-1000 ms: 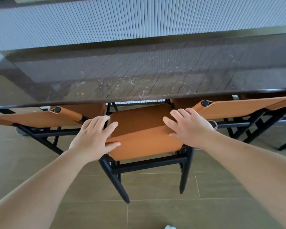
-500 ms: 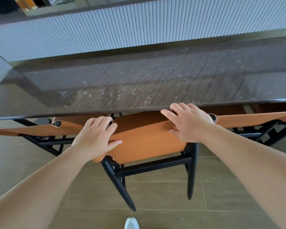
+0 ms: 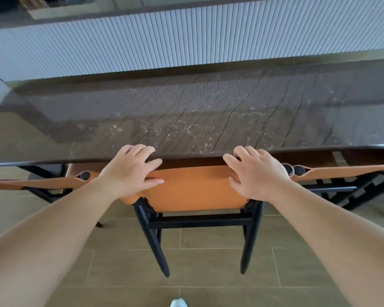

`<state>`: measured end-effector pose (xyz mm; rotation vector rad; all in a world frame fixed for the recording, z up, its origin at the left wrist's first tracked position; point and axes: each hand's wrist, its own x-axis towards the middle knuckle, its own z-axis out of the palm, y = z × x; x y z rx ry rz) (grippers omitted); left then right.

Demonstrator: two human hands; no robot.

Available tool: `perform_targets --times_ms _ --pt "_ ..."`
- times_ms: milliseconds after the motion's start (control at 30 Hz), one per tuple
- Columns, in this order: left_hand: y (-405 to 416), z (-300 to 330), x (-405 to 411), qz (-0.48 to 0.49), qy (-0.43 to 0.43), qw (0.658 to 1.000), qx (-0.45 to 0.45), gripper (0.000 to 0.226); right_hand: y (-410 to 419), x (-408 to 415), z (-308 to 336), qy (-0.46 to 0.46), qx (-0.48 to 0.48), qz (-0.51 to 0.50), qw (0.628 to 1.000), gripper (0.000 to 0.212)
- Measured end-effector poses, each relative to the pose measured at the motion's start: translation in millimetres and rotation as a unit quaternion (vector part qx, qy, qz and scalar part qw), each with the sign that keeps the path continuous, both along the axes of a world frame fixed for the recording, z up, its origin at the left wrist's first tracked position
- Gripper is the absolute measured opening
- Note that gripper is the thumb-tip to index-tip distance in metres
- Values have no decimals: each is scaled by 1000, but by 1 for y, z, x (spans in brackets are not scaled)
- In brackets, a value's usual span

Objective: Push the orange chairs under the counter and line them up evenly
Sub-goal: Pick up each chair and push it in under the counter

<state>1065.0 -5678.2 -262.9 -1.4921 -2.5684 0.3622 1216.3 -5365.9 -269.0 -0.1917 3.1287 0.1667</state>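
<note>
An orange chair (image 3: 195,189) with black legs stands in front of me, its backrest nearly at the edge of the dark marble counter (image 3: 186,111). My left hand (image 3: 129,171) grips the backrest's left top corner. On the right top corner rests my right hand (image 3: 253,171), fingers curled over the edge. The seat is hidden under the counter. A second orange chair (image 3: 42,182) shows its backrest to the left, and a third orange chair (image 3: 346,170) to the right, both tucked under the counter edge.
A white ribbed wall panel (image 3: 186,38) rises behind the counter. The floor (image 3: 208,262) is beige tile. The toe of a pale shoe (image 3: 179,303) shows at the bottom edge. Black chair legs stand at the far right.
The middle chair has moved forward under the counter with both hands on its backrest; its seat, visible a second ago, is now hidden and the backrest lines up with the neighbours.
</note>
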Motion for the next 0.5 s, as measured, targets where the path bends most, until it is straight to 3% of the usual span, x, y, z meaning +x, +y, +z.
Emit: perform_targets --times_ms 267,500 --pt "10 10 -46 -26 1 999 -21 58 6 -37 7 -20 -5 -44 999 45" --pt "7 8 -36 -54 20 998 -5 59 5 -30 6 -34 -18 -72 997 44"
